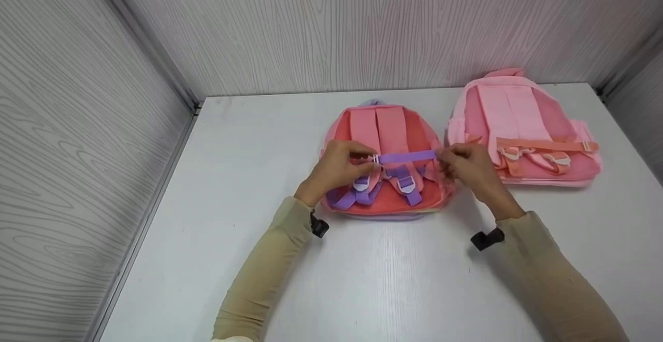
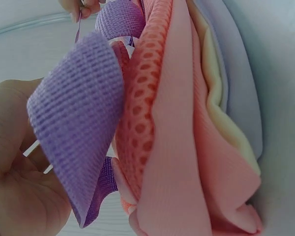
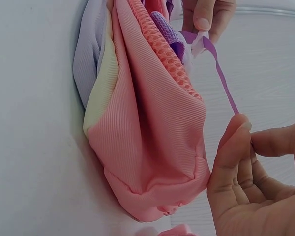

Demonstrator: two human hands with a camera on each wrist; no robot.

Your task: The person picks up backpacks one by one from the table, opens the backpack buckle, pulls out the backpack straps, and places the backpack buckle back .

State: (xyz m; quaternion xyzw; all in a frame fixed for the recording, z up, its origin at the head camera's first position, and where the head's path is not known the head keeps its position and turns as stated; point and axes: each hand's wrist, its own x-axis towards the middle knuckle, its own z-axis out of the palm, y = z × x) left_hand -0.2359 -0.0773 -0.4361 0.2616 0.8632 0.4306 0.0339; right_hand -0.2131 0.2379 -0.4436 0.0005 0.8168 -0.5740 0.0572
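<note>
A coral-pink backpack (image 1: 386, 204) lies on the white table with its shoulder straps facing up. Across it runs a purple webbing strap (image 1: 409, 157), stretched between the two hands. My left hand (image 1: 339, 166) pinches a white plastic buckle (image 3: 199, 44) through which this strap passes. The strap's free end is pinched between thumb and fingers of my right hand (image 3: 260, 191), at the backpack's right side. Below the hands, two more white buckles with purple webbing (image 1: 406, 184) lie on the backpack. In the left wrist view, a loose purple webbing loop (image 2: 78, 108) partly covers the left hand.
A second, lighter pink backpack (image 1: 557, 111) with orange webbing (image 1: 549, 145) lies at the back right, close beside the first. A wood-grain panel (image 1: 336, 31) rises behind the table (image 1: 248, 145), with another on the left.
</note>
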